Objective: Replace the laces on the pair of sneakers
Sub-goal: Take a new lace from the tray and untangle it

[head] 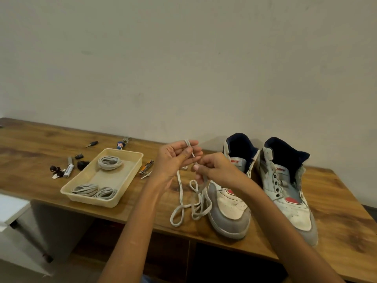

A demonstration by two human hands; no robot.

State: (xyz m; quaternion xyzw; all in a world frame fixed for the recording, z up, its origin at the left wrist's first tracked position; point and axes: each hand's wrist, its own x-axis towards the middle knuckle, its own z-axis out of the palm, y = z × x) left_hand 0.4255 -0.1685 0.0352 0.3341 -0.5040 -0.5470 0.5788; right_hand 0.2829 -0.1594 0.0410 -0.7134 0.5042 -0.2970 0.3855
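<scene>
Two white and grey high-top sneakers stand on the wooden table, the left sneaker (230,205) and the right sneaker (285,193), both with empty eyelets. A loose off-white lace (193,209) hangs from my hands and lies in loops on the table beside the left sneaker. My left hand (175,158) holds the lace wound over its fingers. My right hand (212,168) pinches the same lace just to the right, in front of the left sneaker's tongue.
A cream plastic tray (126,176) at the left holds three coiled laces (110,162). Small items lie around it: a marker (69,169), dark hair ties, a nail clipper (145,167), a key ring. The table's front edge runs below the sneakers.
</scene>
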